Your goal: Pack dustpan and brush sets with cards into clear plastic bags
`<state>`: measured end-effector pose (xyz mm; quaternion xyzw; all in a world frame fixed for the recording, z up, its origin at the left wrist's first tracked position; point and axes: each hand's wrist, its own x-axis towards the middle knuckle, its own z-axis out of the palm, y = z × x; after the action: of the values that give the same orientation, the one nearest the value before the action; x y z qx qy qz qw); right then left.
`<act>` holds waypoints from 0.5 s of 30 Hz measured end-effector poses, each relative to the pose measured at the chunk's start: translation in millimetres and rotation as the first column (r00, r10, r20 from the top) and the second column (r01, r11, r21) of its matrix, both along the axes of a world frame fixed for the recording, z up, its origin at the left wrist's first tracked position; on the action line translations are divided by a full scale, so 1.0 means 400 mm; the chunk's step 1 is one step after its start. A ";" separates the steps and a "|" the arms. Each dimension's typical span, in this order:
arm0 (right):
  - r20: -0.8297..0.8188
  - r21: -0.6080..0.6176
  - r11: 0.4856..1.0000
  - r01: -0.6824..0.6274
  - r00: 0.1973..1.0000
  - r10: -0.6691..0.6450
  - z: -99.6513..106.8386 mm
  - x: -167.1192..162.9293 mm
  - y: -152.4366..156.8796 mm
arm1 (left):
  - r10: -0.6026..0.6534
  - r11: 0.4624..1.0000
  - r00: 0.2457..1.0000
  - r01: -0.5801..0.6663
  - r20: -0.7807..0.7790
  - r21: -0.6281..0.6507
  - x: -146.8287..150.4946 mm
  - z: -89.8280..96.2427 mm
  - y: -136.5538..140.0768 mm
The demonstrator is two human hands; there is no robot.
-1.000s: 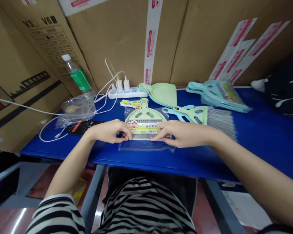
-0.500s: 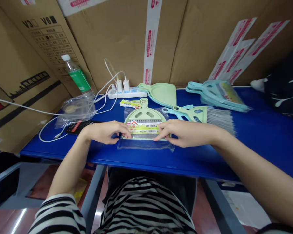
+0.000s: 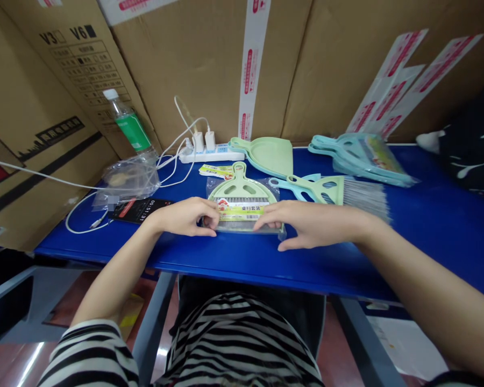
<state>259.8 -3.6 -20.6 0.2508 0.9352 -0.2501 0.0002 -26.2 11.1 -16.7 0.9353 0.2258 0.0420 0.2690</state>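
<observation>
A green dustpan and brush set [image 3: 239, 189] lies flat in a clear plastic bag [image 3: 272, 188], handle pointing away from me, with a printed label [image 3: 244, 209] across its bristles. At the bag's near left corner, my left hand [image 3: 191, 216] has its fingers curled in against the edge; the thumb lies just below. My right hand [image 3: 302, 223] rests its bent fingertips on the near right part, its thumb held apart over the table. The bag's near flap no longer lies spread on the table; its folded edge is partly hidden by my fingers.
Behind are a green dustpan [image 3: 268, 153], loose label cards [image 3: 215, 171] and a white power strip [image 3: 221, 155]. Green and blue brushes [image 3: 314, 188] lie to the right, before bagged blue sets [image 3: 355, 156]. On the left are a phone [image 3: 141, 209], crumpled plastic [image 3: 127, 180] and a bottle [image 3: 131, 126].
The bag's flap, spread toward me before, has been folded in at the set's near edge. My right thumb has moved away from the fingers. The phone's screen shows more clearly.
</observation>
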 end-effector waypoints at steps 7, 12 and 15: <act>-0.013 0.059 0.996 0.063 0.998 -0.062 0.005 -0.025 -0.006 | 0.060 0.998 0.998 -0.060 0.002 0.030 0.007 0.005 -0.003; 0.008 0.053 0.993 0.106 0.994 -0.107 0.008 -0.045 -0.005 | 0.088 0.996 0.996 -0.088 0.014 0.021 0.010 -0.002 -0.006; 0.004 0.063 0.991 0.116 0.993 -0.117 0.006 -0.049 -0.003 | 0.098 0.995 0.995 -0.098 0.003 -0.011 0.012 -0.009 -0.005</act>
<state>240.1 -4.9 -18.4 0.3058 0.9263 -0.2195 -0.0187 -21.2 9.0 -20.3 0.9215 0.2714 0.0557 0.2723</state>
